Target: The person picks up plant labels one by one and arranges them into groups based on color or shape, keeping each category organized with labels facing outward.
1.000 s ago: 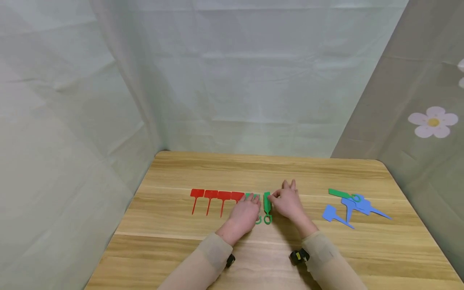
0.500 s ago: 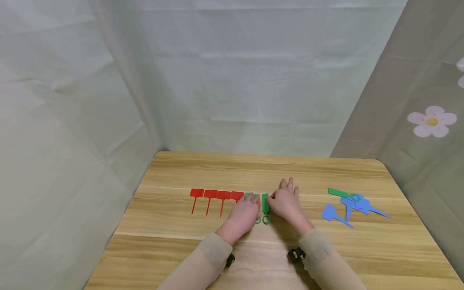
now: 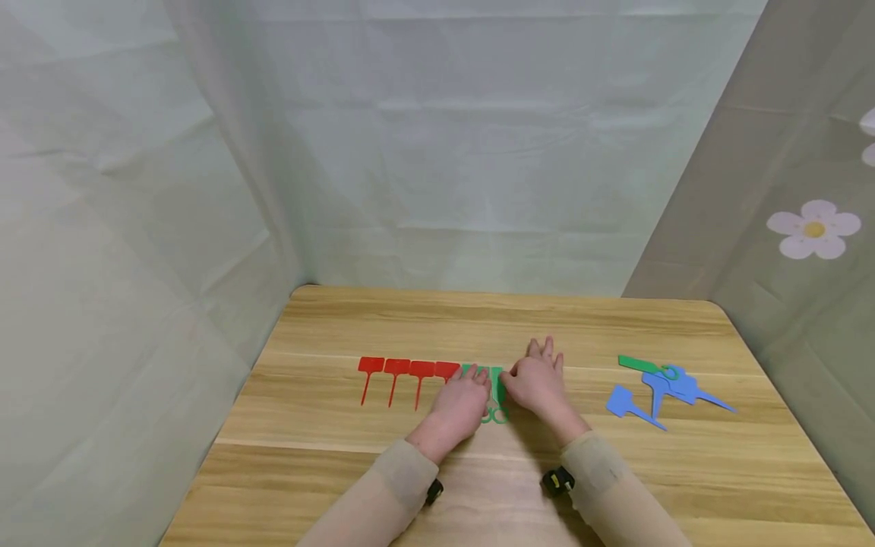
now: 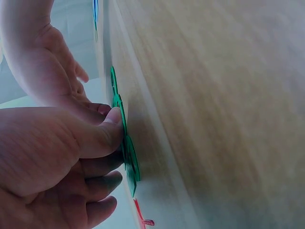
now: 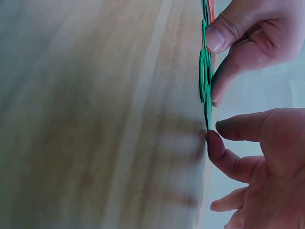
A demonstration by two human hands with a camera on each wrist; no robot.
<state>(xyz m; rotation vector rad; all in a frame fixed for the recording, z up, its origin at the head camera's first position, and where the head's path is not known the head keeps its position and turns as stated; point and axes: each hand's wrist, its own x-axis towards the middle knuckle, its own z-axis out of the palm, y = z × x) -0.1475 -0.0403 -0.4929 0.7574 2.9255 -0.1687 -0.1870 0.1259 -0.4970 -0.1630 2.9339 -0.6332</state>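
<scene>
Two green loop-ended tags [image 3: 497,382] lie side by side on the wooden table [image 3: 478,319], at the right end of a row of red tags [image 3: 409,370]. My left hand [image 3: 459,406] has curled fingers, and its thumb and forefinger hold down the left green tag [image 4: 129,162]. My right hand [image 3: 536,384] pinches the right green tag [image 5: 205,81] at its edge with thumb and forefinger. The two hands almost touch and hide most of both tags. Only the tag rings [image 3: 495,415] show below them.
A loose pile of blue tags [image 3: 666,387] with one green tag [image 3: 639,365] on it lies at the right of the table. Pale cloth walls close in the table at the back and on both sides.
My right hand has slid the right green tag leftward until it lies against the other green tag. The left hand has stayed in place.
</scene>
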